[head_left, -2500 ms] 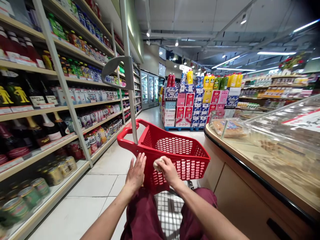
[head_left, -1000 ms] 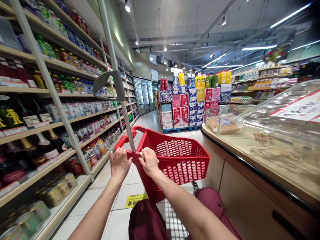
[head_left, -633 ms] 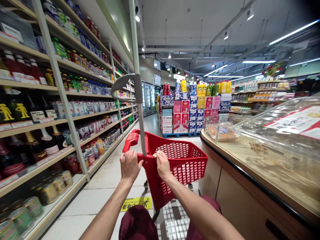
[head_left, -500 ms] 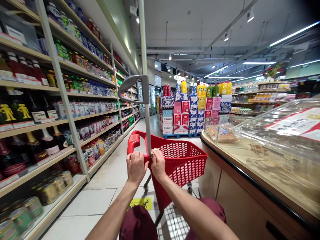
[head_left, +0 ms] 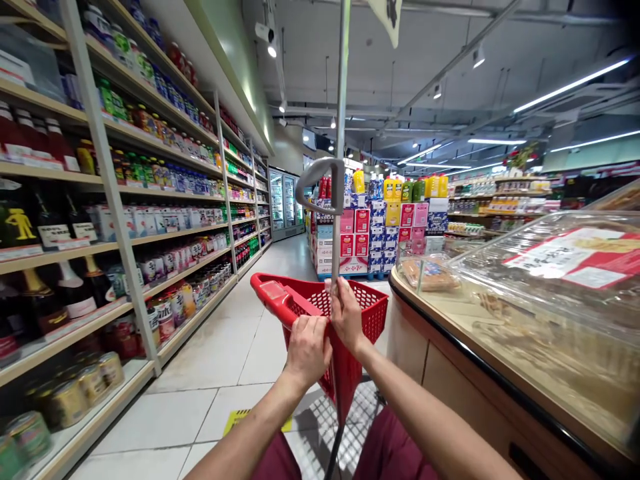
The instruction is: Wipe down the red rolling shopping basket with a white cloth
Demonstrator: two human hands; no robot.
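Observation:
A small red shopping cart (head_left: 367,313) with perforated plastic sides stands right in front of me, turned at an angle. My left hand (head_left: 306,350) is closed over the near edge of its basket, fingers curled across the top. Beside it, my right hand (head_left: 346,312) is wrapped around the lower part of a metal pole (head_left: 341,107) that rises from the cart's near corner. Higher on the pole sits a grey looped handle (head_left: 320,187). A pale flag (head_left: 387,17) hangs near its top. The cart's red push bar (head_left: 273,293) points left, untouched.
Tall shelves (head_left: 165,235) of drinks and cans line the left side. A glass-topped display counter (head_left: 450,320) with packaged food curves along the right, close to the cart. Stacked drink cartons (head_left: 357,240) stand ahead. A yellow floor sticker (head_left: 235,421) lies on the tiles.
The cart has swung round, its push bar now angled more toward the left. Both hands and the pole have shifted right in view, and the flag has come into sight.

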